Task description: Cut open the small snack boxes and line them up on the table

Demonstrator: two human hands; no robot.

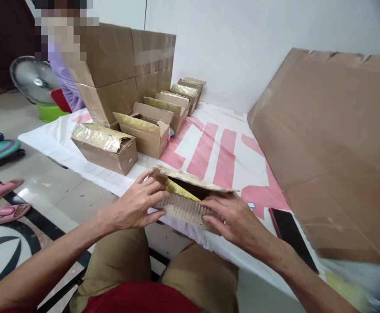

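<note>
A small cardboard box [190, 201] lies on its side at the near edge of a white and pink sheet [209, 143]. Its lid flap stands partly open and a yellow lining shows inside. My left hand [134, 204] grips the box's left end, fingers curled over the flap. My right hand [232, 215] presses on the box's right side, fingers bent against the corrugated wall. Both hands hold the same box.
A row of several similar small boxes [106, 148] runs back toward the wall, beside large stacked cartons [121, 69]. A big flat cardboard sheet [330, 148] leans at right. A dark phone [290, 232] lies near my right wrist. Another person [65, 82] sits behind a fan [35, 80].
</note>
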